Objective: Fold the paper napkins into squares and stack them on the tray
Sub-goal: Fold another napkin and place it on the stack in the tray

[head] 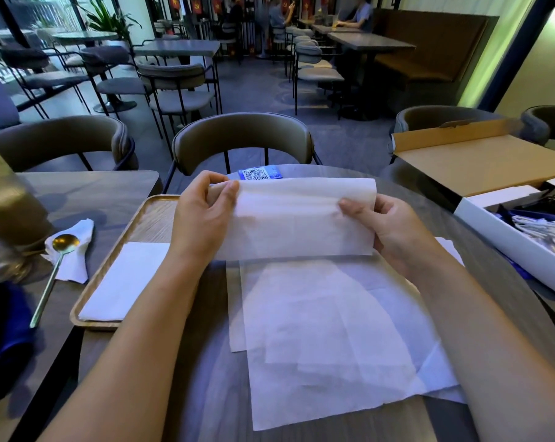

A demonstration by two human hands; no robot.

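Here, both hands raised above table [180,393], set apart. Left hand [203,215] pinches left end of folded napkin [295,218], right hand [384,228] pinches right end; napkin held level in air. Below it, loose unfolded napkins [330,330] lie overlapping on table. Wooden tray [126,231] at left holds 1 folded white napkin [126,282]. Gold spoon [57,269] rests on crumpled tissue [75,250] beside tray.

Both hands, left [203,215] and right [394,231], pinch a half-folded napkin [295,218] above loose sheets [333,330] on the surface [187,393]; folded napkin [123,282] lies on tray [132,218]
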